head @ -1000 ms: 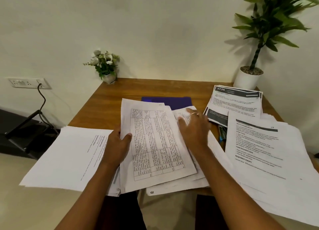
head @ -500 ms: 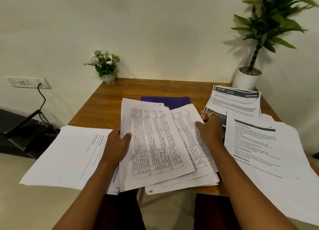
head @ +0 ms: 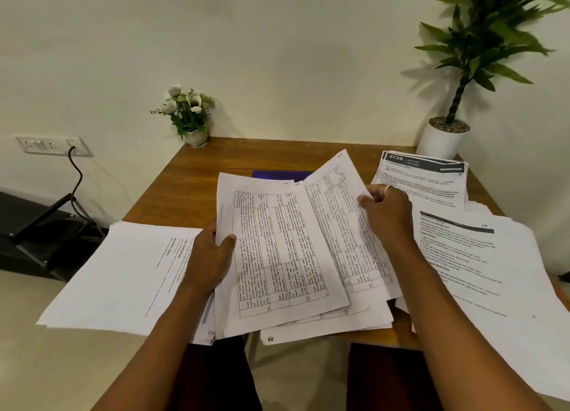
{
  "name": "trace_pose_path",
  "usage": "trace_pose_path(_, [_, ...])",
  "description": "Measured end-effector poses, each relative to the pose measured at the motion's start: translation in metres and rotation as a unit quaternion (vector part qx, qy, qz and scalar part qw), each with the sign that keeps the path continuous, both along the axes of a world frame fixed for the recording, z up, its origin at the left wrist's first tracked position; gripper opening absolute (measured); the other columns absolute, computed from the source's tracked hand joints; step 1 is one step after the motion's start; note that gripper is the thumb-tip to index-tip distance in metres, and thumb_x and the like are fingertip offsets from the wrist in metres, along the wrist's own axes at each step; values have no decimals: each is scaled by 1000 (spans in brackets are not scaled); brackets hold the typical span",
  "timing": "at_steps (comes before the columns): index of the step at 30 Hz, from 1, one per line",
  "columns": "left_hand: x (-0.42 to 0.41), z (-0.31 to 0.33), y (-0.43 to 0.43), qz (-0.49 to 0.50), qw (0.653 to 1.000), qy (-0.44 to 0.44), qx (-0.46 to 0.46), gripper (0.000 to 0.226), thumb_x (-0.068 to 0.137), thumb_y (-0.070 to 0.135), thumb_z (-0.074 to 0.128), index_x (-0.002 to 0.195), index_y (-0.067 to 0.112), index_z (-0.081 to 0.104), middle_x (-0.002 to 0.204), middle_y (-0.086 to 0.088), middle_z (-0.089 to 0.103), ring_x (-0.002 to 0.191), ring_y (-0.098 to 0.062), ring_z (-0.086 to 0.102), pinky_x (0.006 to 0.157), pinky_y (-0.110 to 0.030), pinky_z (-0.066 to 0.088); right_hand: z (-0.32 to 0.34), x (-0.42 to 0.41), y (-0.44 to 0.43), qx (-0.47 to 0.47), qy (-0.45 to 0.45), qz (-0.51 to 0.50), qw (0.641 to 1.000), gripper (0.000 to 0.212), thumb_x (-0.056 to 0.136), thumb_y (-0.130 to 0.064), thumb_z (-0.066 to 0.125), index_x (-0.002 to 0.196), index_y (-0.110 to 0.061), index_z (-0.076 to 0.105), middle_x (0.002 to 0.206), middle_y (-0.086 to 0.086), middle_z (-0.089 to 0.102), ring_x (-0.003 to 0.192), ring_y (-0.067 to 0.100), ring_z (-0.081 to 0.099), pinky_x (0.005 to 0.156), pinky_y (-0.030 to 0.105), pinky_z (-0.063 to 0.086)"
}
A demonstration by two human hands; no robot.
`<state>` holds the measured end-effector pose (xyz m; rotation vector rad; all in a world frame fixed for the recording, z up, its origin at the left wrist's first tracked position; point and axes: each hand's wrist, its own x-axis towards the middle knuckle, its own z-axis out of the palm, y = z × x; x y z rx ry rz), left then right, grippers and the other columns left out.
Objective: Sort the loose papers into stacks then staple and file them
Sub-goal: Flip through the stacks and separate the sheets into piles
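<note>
The print on the top sheet (head: 277, 256) is too small for me to read. The left hand (head: 206, 259) has its fingers hidden under that sheet; I see only the thumb. The right hand (head: 390, 219) curls behind the lifted sheet (head: 336, 207), fingertips out of sight. Sheets cover the folder (head: 282, 174) except one strip. The right stack (head: 509, 272) runs off the view's edge. The plant (head: 481, 40) is blurred, its top cut off.

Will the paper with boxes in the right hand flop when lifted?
Probably floppy: the gridded sheet curves where the right hand pinches its edge. Likely very light, since a fingertip pinch lifts it. It may slide off the smooth sheets beneath.
</note>
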<state>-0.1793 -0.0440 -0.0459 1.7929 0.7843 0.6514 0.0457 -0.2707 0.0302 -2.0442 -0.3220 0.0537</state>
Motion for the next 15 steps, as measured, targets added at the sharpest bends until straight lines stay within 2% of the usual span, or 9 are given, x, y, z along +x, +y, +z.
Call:
trace_pose_path(2, [1,-1,0,5,1000,3,1,32,101,28,62,132,25,57,121,8,67,91,-15,72,58,-14,55,15,0,-1,20,-18,-14,1000,23,99,-27,64,121,-25,70,108,-8,73,78,0,65,63,21,48])
trace_pose_path(8, [2,2,-4,16,1000,5,15,25,101,26,62,125,27,54,115,12,64,82,-4,66,54,-8,50,50,-4,-4,68,-61,-29,995,17,99,-27,63,114,-25,71,97,-10,71,78,1,67,57,20,47])
trace_pose_path(11, [2,1,-4,20,1000,7,17,26,101,26,61,126,26,54,115,12,63,83,-3,65,63,-10,52,67,-7,-8,104,-111,-53,987,15,100,-29,61,109,-22,71,97,-9,71,84,4,68,63,21,52])
trace_pose_path(15, [2,2,-5,25,1000,12,9,31,102,26,61,132,20,55,121,10,63,87,-7,66,69,-13,51,98,-14,-14,153,-174,-76,970,13,101,-37,59,104,-28,67,97,-19,69,88,2,69,72,22,58])
